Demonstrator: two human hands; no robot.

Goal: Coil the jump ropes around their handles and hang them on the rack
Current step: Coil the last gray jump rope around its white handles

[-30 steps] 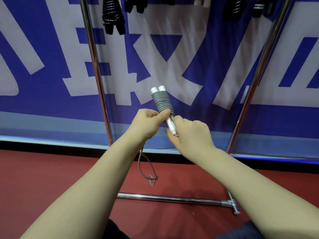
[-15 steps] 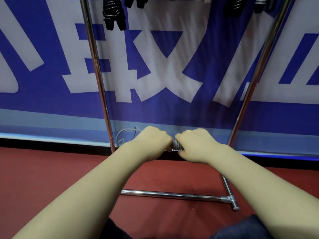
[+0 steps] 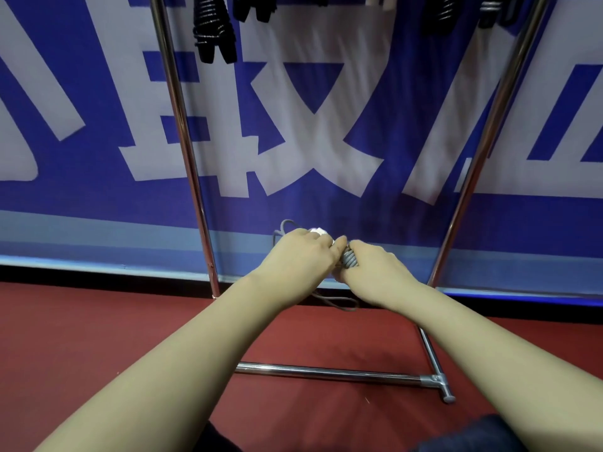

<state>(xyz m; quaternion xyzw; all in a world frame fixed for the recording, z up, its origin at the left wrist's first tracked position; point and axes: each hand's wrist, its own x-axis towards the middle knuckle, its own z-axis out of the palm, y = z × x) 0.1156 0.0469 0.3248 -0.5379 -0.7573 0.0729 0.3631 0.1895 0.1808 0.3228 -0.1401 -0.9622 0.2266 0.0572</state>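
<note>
Your left hand (image 3: 300,252): fingers curled round white handles (image 3: 318,230) | your right hand (image 3: 375,269): clasping grey jump rope coil (image 3: 349,260), between both fists | loose cord (image 3: 342,307) trailing beneath | chrome rack (image 3: 182,141) behind | black coiled ropes (image 3: 213,27) hanging.

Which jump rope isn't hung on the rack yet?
The grey jump rope, gripped between left hand and right hand; the black ropes hang high on the rack.

Bare forearms (image 3: 195,370), left hand (image 3: 300,256), right hand (image 3: 380,269), dark navy trousers (image 3: 473,435) (knees only).
</note>
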